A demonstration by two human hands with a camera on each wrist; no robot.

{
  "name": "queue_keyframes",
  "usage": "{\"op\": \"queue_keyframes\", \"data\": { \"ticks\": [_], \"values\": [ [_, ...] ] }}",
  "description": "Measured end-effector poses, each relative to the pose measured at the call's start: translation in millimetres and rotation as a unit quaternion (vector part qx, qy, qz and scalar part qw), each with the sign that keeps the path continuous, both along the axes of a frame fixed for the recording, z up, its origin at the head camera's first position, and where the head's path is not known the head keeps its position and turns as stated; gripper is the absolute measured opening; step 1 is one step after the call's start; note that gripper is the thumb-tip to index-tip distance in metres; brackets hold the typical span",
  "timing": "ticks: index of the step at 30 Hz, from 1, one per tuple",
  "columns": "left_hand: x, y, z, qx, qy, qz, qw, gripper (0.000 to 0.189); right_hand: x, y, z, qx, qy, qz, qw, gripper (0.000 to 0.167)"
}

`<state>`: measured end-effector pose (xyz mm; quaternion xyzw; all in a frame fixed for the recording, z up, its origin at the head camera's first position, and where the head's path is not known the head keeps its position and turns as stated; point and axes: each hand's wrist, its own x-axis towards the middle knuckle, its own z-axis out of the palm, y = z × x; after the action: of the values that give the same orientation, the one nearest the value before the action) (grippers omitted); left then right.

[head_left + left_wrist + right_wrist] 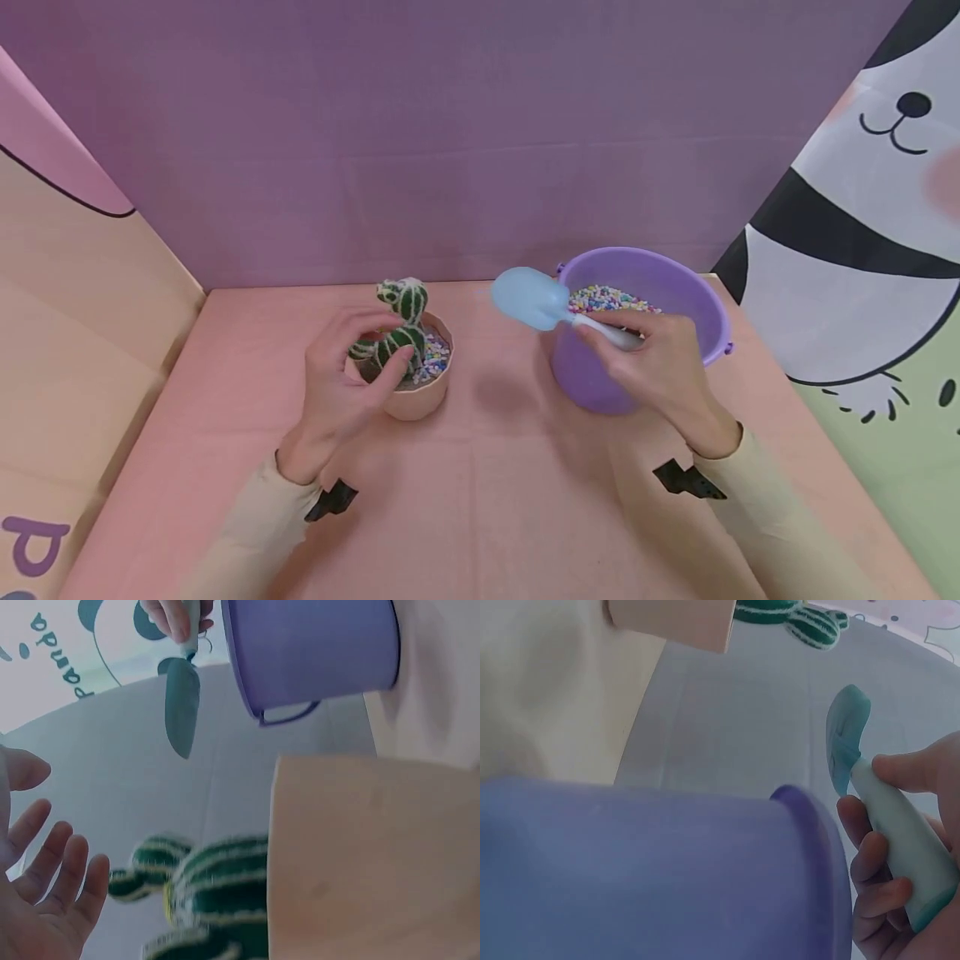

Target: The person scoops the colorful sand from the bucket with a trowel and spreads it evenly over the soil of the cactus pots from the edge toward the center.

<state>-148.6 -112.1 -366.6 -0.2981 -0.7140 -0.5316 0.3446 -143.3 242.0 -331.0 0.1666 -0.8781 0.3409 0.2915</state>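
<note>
A toy shovel [528,297] with a light blue scoop and pale handle is in my right hand [663,358], the fingers wrapped round its handle. The scoop is held in the air between the purple bucket [600,387] and the potted cactus [411,302]. Colourful pebbles [607,298] lie inside the bucket. On the left, the green cactus with white stripes stands in a peach pot [416,406], with more such pebbles [435,358] at its right side. My left hand [333,375] is beside the cactus; in the left wrist view its fingers [56,862] are spread and hold nothing.
Pot and bucket stand near the back of a pink-covered table [472,500]. A purple cloth wall [465,150] rises behind them. Printed panels flank the table, with a panda picture [862,250] on the right.
</note>
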Motion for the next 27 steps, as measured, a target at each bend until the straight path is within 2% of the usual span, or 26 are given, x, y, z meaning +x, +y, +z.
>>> {"op": "queue_keyframes", "data": {
  "ticks": [8, 12, 17, 22, 27],
  "values": [
    [1.3, 28.4, 6.0, -0.029, -0.014, -0.048, 0.9983, 0.027, 2.8, 18.5, 2.2, 0.0, -0.025, -0.027, 0.9993, 0.016],
    [1.9, 41.7, 5.3, -0.055, -0.045, -0.06, 0.9957, 0.031, 5.0, 26.5, 3.7, -0.001, -0.035, -0.048, 0.9982, 0.018],
    [-0.6, 57.1, 0.0, -0.068, -0.078, -0.069, 0.9922, 0.031, 6.9, 34.4, 4.4, -0.004, -0.054, -0.086, 0.9948, 0.019],
    [-6.6, 74.6, -6.1, -0.075, -0.103, -0.087, 0.988, 0.033, 6.9, 44.7, 3.7, 0.005, -0.039, -0.095, 0.9947, 0.018],
    [-12.7, 90.8, -9.4, -0.094, -0.147, -0.098, 0.9798, 0.036, 6.6, 55.0, 4.5, 0.022, -0.021, -0.102, 0.9943, 0.017]
  ]
}}
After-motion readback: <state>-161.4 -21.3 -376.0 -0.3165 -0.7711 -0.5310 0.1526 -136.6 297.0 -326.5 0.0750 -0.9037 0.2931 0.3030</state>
